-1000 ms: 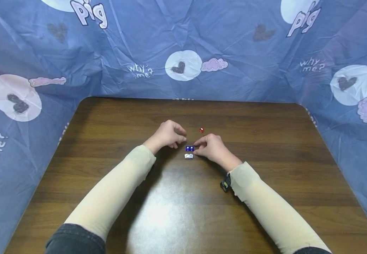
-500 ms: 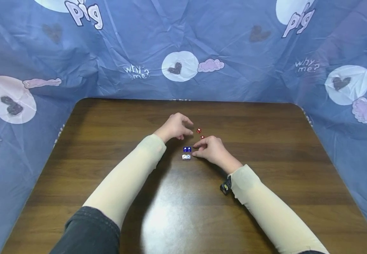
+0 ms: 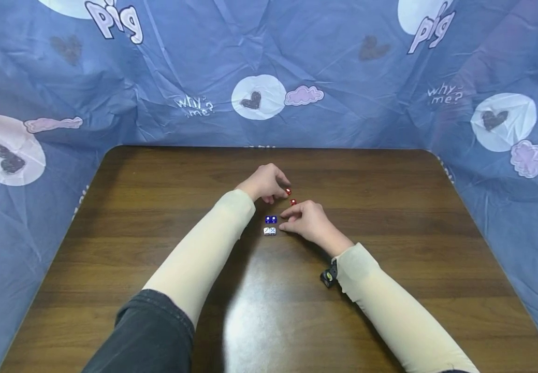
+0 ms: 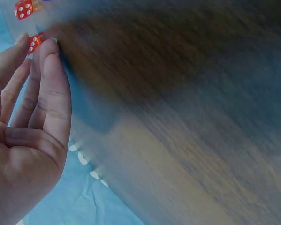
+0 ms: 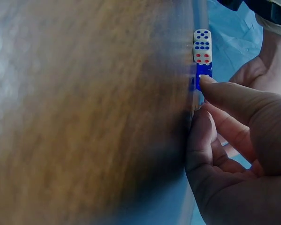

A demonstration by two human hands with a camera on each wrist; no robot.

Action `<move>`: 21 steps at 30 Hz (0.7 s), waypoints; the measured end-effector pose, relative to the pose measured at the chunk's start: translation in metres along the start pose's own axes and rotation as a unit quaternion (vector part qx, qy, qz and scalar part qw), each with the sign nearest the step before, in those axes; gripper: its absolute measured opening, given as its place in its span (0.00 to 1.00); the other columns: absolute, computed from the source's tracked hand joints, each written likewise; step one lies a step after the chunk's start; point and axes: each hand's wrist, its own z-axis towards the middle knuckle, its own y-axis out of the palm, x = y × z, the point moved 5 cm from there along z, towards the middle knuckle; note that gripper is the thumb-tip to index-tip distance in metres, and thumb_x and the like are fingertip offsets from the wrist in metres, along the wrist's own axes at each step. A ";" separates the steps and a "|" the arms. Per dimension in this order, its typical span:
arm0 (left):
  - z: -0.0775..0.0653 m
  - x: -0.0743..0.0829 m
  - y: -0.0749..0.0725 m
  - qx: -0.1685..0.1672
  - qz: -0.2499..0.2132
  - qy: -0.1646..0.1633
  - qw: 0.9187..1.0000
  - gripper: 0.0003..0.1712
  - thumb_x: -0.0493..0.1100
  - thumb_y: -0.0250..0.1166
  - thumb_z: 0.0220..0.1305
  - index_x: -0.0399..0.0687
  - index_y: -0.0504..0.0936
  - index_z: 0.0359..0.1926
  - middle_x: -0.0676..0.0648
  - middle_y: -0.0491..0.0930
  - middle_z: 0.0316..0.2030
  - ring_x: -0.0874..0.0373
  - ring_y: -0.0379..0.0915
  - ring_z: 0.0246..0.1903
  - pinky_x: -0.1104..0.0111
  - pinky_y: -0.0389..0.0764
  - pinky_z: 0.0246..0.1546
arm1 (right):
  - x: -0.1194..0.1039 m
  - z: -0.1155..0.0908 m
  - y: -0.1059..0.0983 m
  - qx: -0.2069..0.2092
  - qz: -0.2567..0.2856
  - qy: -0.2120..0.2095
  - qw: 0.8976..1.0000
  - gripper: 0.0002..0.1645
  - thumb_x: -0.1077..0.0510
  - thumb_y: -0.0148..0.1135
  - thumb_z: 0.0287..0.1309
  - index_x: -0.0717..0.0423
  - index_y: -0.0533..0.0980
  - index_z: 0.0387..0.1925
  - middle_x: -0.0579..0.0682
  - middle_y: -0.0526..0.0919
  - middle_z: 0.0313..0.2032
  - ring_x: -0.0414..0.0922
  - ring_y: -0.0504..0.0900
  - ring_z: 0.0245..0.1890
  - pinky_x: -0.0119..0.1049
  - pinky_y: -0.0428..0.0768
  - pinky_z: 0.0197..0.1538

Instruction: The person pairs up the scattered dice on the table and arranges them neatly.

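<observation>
My left hand (image 3: pixel 266 181) reaches to the far middle of the table, its thumb and fingertips at either side of a red die (image 4: pixel 34 44), which it pinches. A second red die (image 3: pixel 293 202) lies just nearer, beyond the right hand's fingertips. Two blue dice (image 3: pixel 271 219) sit side by side. Just in front of them is a pair of white dice (image 3: pixel 270 231). My right hand (image 3: pixel 311 221) hovers right of these pairs, thumb and forefinger apart with nothing seen between them. In the right wrist view its thumb partly covers a blue die (image 5: pixel 205 69).
The brown wooden table (image 3: pixel 390 217) has rounded far corners. A blue printed cloth (image 3: pixel 343 62) hangs behind it and along both sides. A black device (image 3: pixel 329 274) is worn on the right wrist.
My left hand has moved right and away from me, past the blue dice to the red die. The right hand has stayed nearly in place. The whole view has shifted slightly.
</observation>
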 end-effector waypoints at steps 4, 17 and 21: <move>0.005 0.000 0.004 -0.007 0.010 0.001 1.000 0.18 0.35 0.76 0.59 0.45 0.88 0.51 0.45 0.86 0.25 0.50 0.83 0.21 0.64 0.87 0.22 | 0.001 0.000 0.000 0.001 0.000 0.000 1.000 0.14 0.55 0.80 0.53 0.54 0.89 0.41 0.42 0.83 0.24 0.40 0.78 0.26 0.36 0.77 0.33; 0.010 -0.003 0.006 -0.001 0.025 0.011 1.000 0.12 0.35 0.76 0.60 0.45 0.90 0.45 0.45 0.85 0.21 0.53 0.82 0.18 0.65 0.85 0.19 | 0.000 0.001 -0.001 0.007 -0.004 -0.013 1.000 0.15 0.55 0.81 0.51 0.54 0.89 0.41 0.41 0.83 0.23 0.38 0.79 0.26 0.35 0.78 0.34; 0.009 -0.002 0.006 0.002 0.021 0.007 1.000 0.09 0.36 0.76 0.60 0.45 0.91 0.43 0.44 0.84 0.21 0.53 0.82 0.18 0.65 0.85 0.19 | 0.000 0.001 -0.001 0.009 -0.003 -0.015 1.000 0.15 0.55 0.81 0.50 0.55 0.89 0.41 0.40 0.83 0.22 0.38 0.79 0.25 0.35 0.77 0.34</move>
